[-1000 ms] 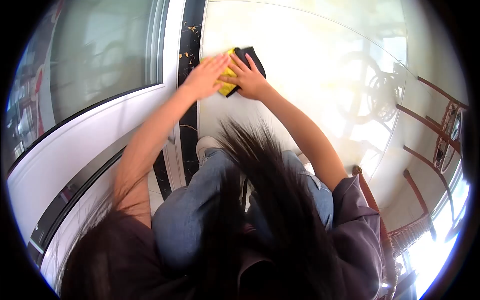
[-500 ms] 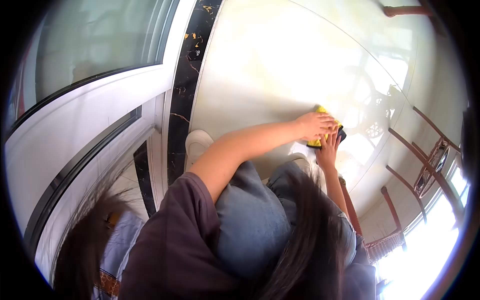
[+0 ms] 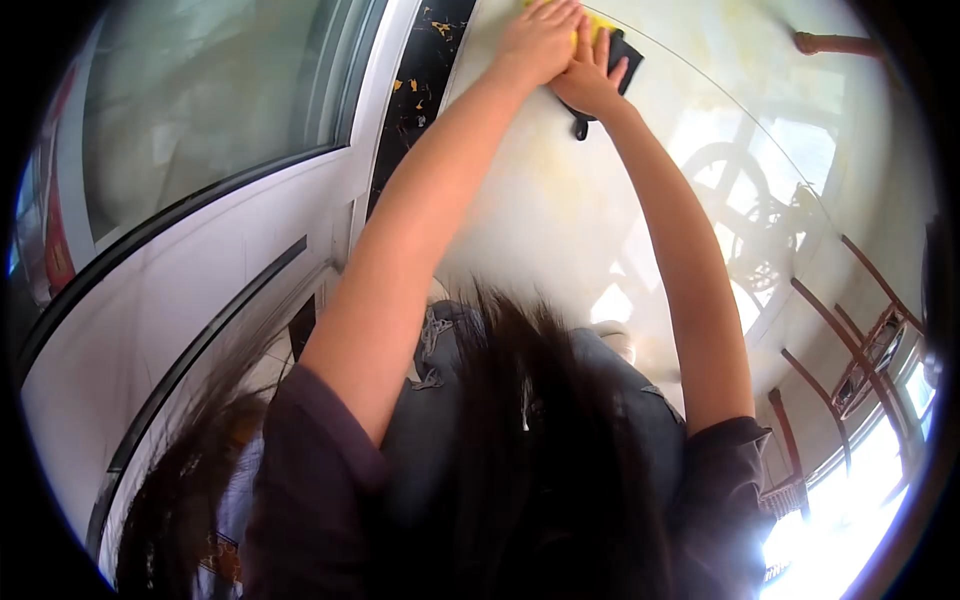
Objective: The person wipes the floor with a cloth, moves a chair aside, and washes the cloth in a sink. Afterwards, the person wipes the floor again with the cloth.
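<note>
A yellow-and-black cloth [image 3: 625, 65] lies on the shiny pale floor [image 3: 560, 190] near the top of the view, a small dark loop sticking out at its lower edge. My left hand [image 3: 540, 42] lies flat on its yellow part, fingers stretched forward and partly cut off by the frame's top edge. Beside it, touching it, my right hand [image 3: 588, 82] presses down with fingers spread across the yellow and black parts. Both arms reach far forward. Under the hands, part of the cloth is hidden.
On the left stands a white-framed glass door [image 3: 220, 215] beside a black marble strip [image 3: 425, 75]. Brown furniture legs [image 3: 835, 320] stand at right, with another leg [image 3: 830, 43] at upper right. Dark hair [image 3: 540, 430] covers much of my jeans.
Both hands have slid forward and to the left with the cloth, away from my knees. My arms are now stretched out, and my body leans further forward.
</note>
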Tool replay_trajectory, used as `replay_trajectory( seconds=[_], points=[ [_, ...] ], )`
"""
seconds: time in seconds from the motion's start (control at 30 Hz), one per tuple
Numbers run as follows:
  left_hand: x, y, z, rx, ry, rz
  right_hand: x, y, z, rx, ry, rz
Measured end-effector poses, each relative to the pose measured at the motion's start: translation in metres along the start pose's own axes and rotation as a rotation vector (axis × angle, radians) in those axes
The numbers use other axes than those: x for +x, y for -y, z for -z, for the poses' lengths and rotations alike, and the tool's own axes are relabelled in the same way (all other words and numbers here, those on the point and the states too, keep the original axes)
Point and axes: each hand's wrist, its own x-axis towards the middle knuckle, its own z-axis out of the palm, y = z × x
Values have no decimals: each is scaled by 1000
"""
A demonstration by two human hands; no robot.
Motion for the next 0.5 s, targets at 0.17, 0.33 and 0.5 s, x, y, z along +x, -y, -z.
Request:
replay_trajectory(
  seconds=[0.17,0.33,0.5],
  points=[
    [-57,73,41,-25,-139,-9,20,75,-7,-106,82,112],
    [-111,46,36,-244,-90,197,-18,76,-52,-174,-257,204],
    [-207,-7,47,-108,-27,305,-110,78,-83,-4,-248,426]
  ],
)
